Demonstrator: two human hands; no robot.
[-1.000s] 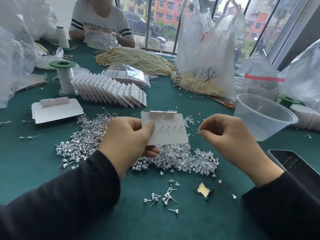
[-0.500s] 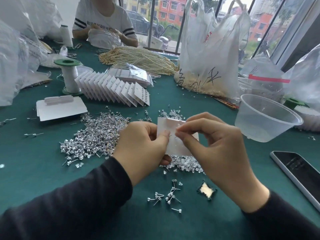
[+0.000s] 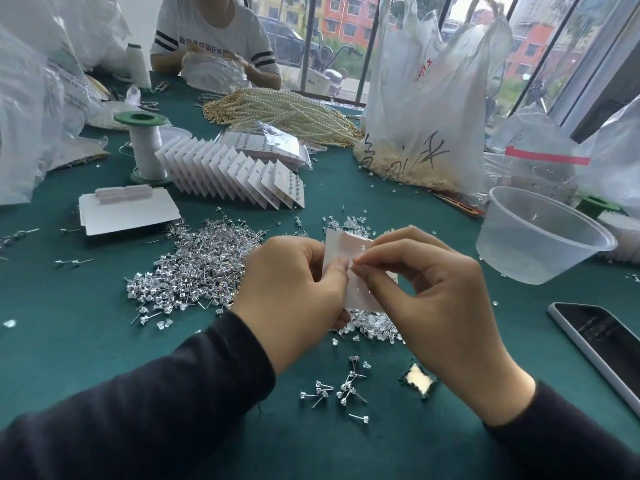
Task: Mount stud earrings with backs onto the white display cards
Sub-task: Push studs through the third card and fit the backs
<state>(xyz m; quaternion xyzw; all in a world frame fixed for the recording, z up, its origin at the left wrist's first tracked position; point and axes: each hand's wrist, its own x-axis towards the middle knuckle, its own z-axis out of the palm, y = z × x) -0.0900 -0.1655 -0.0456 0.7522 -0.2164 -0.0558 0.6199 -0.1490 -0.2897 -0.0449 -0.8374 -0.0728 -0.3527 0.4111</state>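
Between both hands | white display card (image 3: 358, 292) upright | stud posts protruding

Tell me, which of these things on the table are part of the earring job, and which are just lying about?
In use:
white card, held in left hand
right hand, pinching at the card
pile of stud earrings
clear backs
finished cards
blank cards

Lying about:
phone
plastic tub
thread spool
pearl strands
plastic bag
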